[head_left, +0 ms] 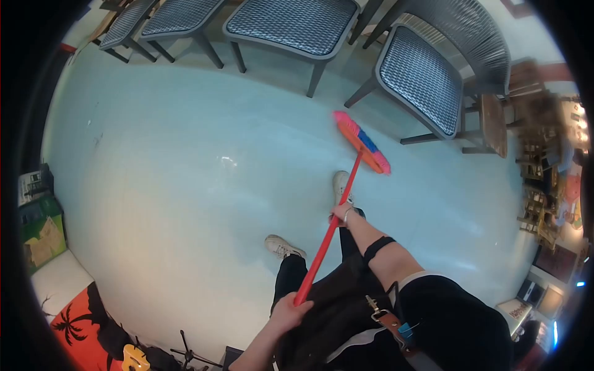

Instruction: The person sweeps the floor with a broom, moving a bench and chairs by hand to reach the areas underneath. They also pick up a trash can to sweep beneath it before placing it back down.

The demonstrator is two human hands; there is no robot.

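A broom with a red handle (324, 248) slants across the view from my body toward the chairs. Its orange head (364, 143) has pink and blue bristles and is down at the pale floor. My left hand (291, 313) is closed around the upper end of the handle, near my waist. Farther down the handle, my right hand (341, 214) grips it, with a bracelet at the wrist. Both of my white shoes (283, 246) stand on the floor, one on each side of the handle.
Grey woven chairs (421, 77) line the far side, their legs close to the broom head. Wooden stools (492, 127) stand at the right. On the left is a green box (43, 232); a red palm-tree panel (74, 324) and a black stand (189, 353) are at lower left.
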